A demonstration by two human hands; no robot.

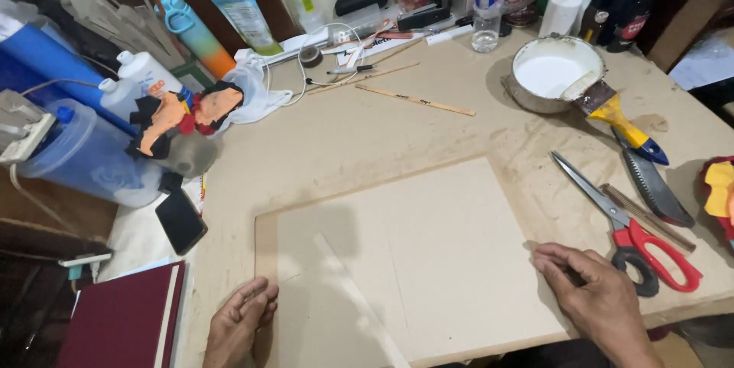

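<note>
Left hand: your left hand [238, 322] lies at the near left corner of the pale board [428, 246], fingers loosely together and flat, holding nothing, touching the board's left edge.
Right hand: your right hand [600, 299] rests on the board's near right edge, fingers curled down toward the surface, nothing pinched that you can see.
Board: a large pale sheet flat on the table [367, 139], rotated a little so its long sides run from near left to far right; it lies between your two hands.
Strip: a thin pale strip [359, 299] lies on the board, its long axis running from the middle toward the near edge, just right of your left hand and well apart from your right, so the left is nearer.
Scissors: red-handled scissors [627, 226] lie just beside your right hand, blades pointing away to the far left, handles nearly touching your knuckles.
Saw blade: a dark toothed blade [650, 181] lies just beyond the scissors.
Book: a dark red book [122, 322] sits left of your left hand, off the board.
Phone: a black phone [181, 220] lies beyond the book.
Pot: a metal pot of white paint [550, 74] stands far right, with a yellow-handled brush [612, 112] resting on its rim.
Sticks: thin wooden sticks [417, 99] lie far centre.
</note>
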